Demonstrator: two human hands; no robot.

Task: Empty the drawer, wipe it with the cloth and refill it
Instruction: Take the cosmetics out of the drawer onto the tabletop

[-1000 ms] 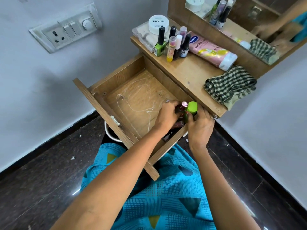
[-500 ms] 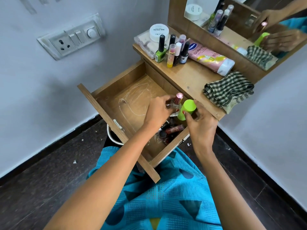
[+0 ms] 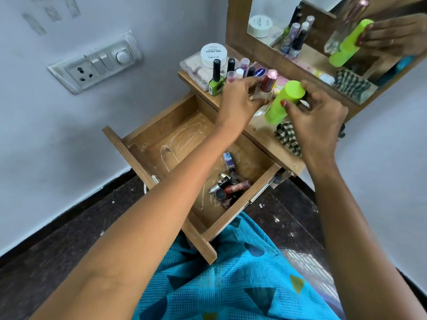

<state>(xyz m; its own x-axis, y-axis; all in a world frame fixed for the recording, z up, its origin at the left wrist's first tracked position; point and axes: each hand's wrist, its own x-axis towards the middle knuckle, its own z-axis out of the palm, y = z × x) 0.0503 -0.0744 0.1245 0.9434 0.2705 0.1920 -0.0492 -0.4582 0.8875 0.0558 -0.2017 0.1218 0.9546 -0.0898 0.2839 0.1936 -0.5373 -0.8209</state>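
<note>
A: Drawer, position?

B: Drawer (image 3: 184,139) is pulled out from under the tabletop (image 3: 261,142), front panel over the person's lap. The wood floor is mostly bare, with white scuff lines across it.

A: What's in it?

B: One heap of lipsticks and small tubes (image 3: 227,185) in the near right corner, lying crosswise on each other, close to the right wall. A blue-patterned tube (image 3: 228,160) lies at the heap's far edge. The pieces overlap too much to count.

A: Hands?

B: Both are up over the tabletop, clear of the drawer. Left hand (image 3: 238,102) has its fingers and thumb closed round a small bottle (image 3: 269,82) with a dark red body and a rosy metallic cap. Right hand (image 3: 316,121) is clamped on a green bottle (image 3: 284,102), tilted, thumb across its side. The two bottles are just beside each other.

A: Cloth?

B: Checked cloth (image 3: 287,137) lies on the tabletop's right end, partly hidden by the right hand.

A: Other containers?

B: There's a clear plastic box (image 3: 194,68) at the far left corner of the top. Its contents are pale and too blurred to tell. A white jar (image 3: 213,53) sits on its lid. Nail-polish bottles (image 3: 216,80) stand upright just beside the box, the nearest one green.

A: Surroundings?

B: A mirror (image 3: 272,8) stands behind the top, reflecting the jar, the bottles and the right hand. A switch plate (image 3: 97,63) is on the wall to the left.
</note>
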